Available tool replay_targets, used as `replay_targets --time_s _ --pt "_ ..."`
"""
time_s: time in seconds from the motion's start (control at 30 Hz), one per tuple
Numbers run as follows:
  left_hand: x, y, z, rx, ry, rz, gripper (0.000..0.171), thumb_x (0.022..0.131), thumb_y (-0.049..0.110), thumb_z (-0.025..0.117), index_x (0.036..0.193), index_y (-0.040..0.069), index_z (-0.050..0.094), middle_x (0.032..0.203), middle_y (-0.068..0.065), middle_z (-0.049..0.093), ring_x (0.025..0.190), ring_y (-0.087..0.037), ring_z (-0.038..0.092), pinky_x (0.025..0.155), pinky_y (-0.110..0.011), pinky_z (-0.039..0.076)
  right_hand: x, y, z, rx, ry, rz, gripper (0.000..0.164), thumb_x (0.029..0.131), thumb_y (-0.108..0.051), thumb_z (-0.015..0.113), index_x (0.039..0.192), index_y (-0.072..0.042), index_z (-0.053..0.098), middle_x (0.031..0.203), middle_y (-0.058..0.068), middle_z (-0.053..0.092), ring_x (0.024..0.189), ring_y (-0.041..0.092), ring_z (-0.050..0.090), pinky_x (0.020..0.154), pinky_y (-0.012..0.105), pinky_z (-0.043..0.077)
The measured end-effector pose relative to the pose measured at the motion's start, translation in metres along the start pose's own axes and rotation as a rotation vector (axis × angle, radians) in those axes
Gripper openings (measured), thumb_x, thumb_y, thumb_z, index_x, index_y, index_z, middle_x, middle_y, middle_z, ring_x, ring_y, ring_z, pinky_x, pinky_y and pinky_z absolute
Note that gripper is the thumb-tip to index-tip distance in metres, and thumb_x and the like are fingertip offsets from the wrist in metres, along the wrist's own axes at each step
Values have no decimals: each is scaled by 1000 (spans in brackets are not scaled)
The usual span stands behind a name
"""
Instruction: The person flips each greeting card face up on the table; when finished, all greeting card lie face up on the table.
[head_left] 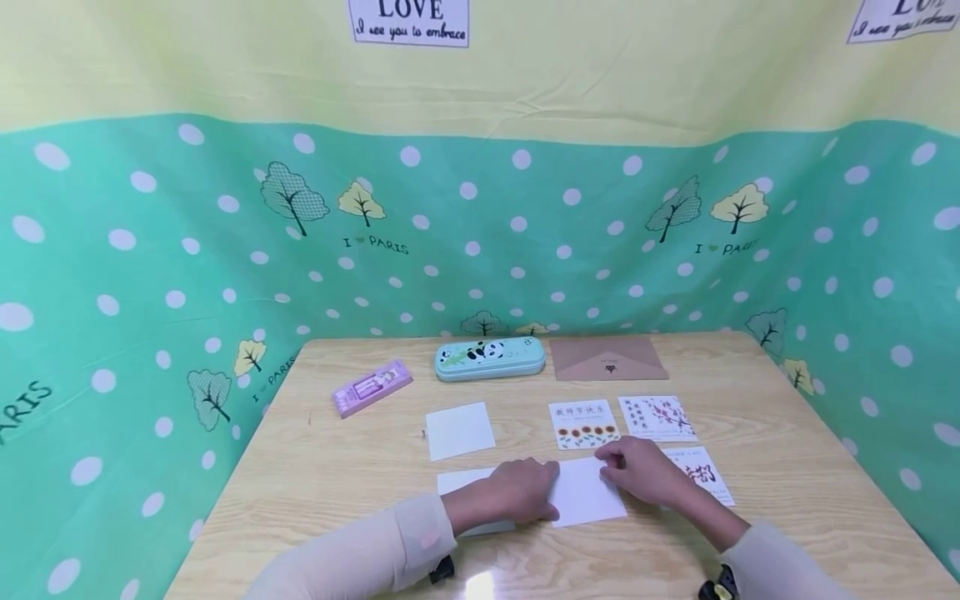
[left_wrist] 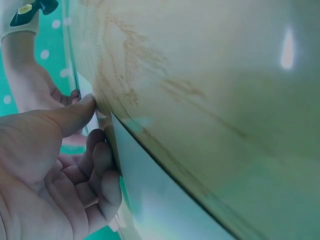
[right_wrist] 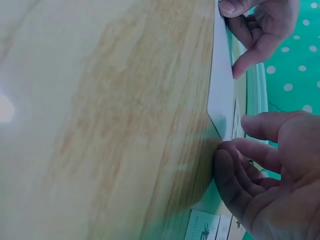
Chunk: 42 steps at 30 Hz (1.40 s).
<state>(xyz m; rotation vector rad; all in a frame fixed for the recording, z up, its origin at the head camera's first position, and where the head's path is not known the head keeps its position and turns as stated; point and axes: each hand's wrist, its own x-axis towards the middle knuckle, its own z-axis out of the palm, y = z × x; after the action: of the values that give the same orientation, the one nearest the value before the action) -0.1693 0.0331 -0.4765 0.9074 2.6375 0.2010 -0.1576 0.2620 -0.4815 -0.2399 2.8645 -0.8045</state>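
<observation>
A blank white card (head_left: 590,493) lies on the table between my two hands. My left hand (head_left: 517,490) is at its left edge, with thumb and index finger set apart along that edge. In the left wrist view that hand's thumb (left_wrist: 77,114) reaches to the card, and the other fingers bend in beside it. At the right edge is my right hand (head_left: 641,471), fingertips by the upper right corner. Its thumb (right_wrist: 265,125) stands off the fingers in the right wrist view. Under my left forearm, a second blank card (head_left: 461,482) is partly covered.
Another blank card (head_left: 460,431) lies farther back. Printed cards with sunflowers (head_left: 585,423), blossoms (head_left: 662,418) and red lettering (head_left: 701,475) are at the right. Behind are a purple box (head_left: 372,388), a panda pencil case (head_left: 490,359) and a brown envelope (head_left: 609,358). Patterned cloth surrounds the table.
</observation>
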Motion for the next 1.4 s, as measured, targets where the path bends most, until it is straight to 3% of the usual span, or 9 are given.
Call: replay_targets --time_s 0.23,0.4,0.67,0.9,1.17,1.4 --pt "0 -2 0 27 9 23 46 84 46 81 115 16 64 74 2 60 60 -11 53 51 -27 43 8 1 5 29 49 54 4 88 -11 74 90 -13 71 78 -4 59 73 11 52 65 23 43" --pt "1 -2 -1 44 0 45 49 83 47 81 120 19 65 76 3 63 62 -10 53 52 -27 43 10 2 7 42 28 84 13 86 -12 76 83 -13 63 78 -1 56 72 13 51 61 23 41" --pt "0 -5 -3 42 -16 56 54 83 47 81 127 20 64 80 4 65 64 -10 55 54 -27 44 7 3 3 95 -18 72 12 87 -11 76 91 -13 64 77 -1 56 70 14 50 60 23 40" --pt "0 -8 -1 31 -9 63 53 84 47 80 127 21 63 74 6 61 62 -9 53 53 -27 43 3 12 0 127 -104 -47 25 90 -18 75 114 -12 72 80 -3 54 71 9 48 63 23 39" --pt "-3 -9 0 -23 15 48 68 82 44 83 140 22 54 72 6 59 61 -10 52 53 -27 42 1 14 -6 163 -145 -93 15 90 -18 75 104 -15 70 79 -2 53 70 9 47 62 23 39" --pt "-1 -10 -1 -107 17 -10 81 82 43 84 148 16 46 85 0 67 68 -11 57 56 -27 45 2 14 -9 193 -125 -125 14 92 -18 73 104 -15 67 81 -2 53 71 8 47 63 23 40"
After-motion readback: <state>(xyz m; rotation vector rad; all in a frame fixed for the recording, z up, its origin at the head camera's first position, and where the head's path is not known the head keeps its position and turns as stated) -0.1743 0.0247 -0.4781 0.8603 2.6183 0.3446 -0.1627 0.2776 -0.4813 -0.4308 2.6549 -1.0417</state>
